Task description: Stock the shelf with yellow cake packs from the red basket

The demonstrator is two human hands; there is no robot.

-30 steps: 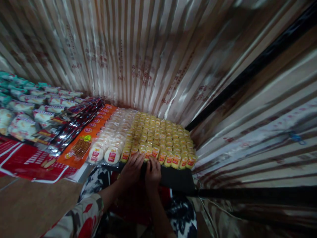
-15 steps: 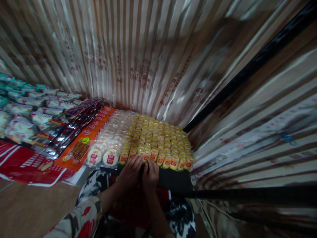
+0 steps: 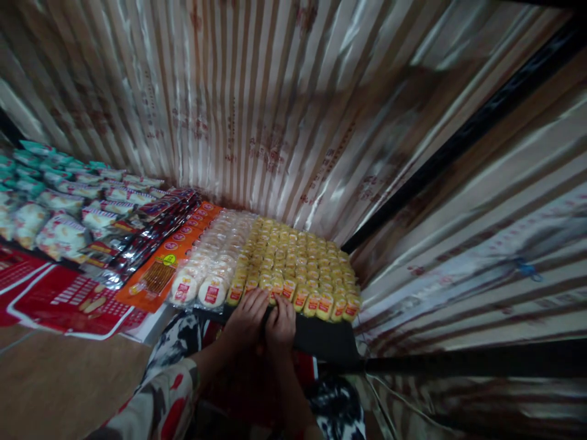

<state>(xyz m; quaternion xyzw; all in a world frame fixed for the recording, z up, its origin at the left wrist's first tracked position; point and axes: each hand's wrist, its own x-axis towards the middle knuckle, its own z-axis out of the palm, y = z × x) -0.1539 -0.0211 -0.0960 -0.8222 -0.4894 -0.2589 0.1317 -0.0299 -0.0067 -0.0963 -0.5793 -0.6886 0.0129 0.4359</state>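
Black-and-white cloth [image 3: 337,406] covers my knees. Just past it, my left hand [image 3: 247,313] and right hand [image 3: 280,321] are close together, fingers partly bent, at the front row of yellow packets [image 3: 298,263]; whether either has hold of one, I cannot tell. Those packets (red labels facing me) sit in tight rows on a black shelf [image 3: 325,339]. Left of them lie clear-wrapped white rounds [image 3: 213,290], then orange packaging [image 3: 181,238]. Striped sheeting [image 3: 257,110] hangs behind.
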